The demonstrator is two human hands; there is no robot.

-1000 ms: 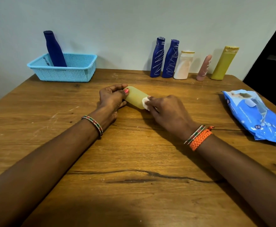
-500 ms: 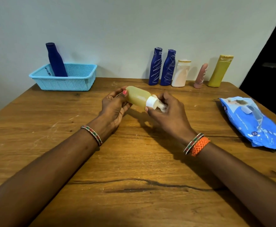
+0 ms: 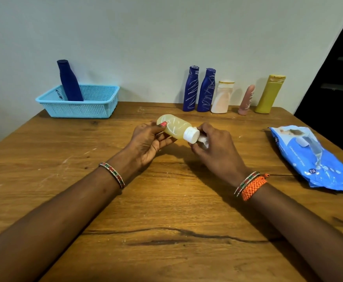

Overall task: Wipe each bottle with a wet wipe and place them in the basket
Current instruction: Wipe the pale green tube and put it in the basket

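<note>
At the centre of the frame we see the left hand grasping the small clear plastic bottle of yellowish liquid by its base, held on its side above the wooden tabletop. Its white cap points right, toward the right hand, whose fingers clutch a crumpled white wet wipe just beside the cap. In the upper left, a dark blue bottle stands tilted in the light blue perforated plastic basket. At the right edge lies a blue wipes pack.
</note>
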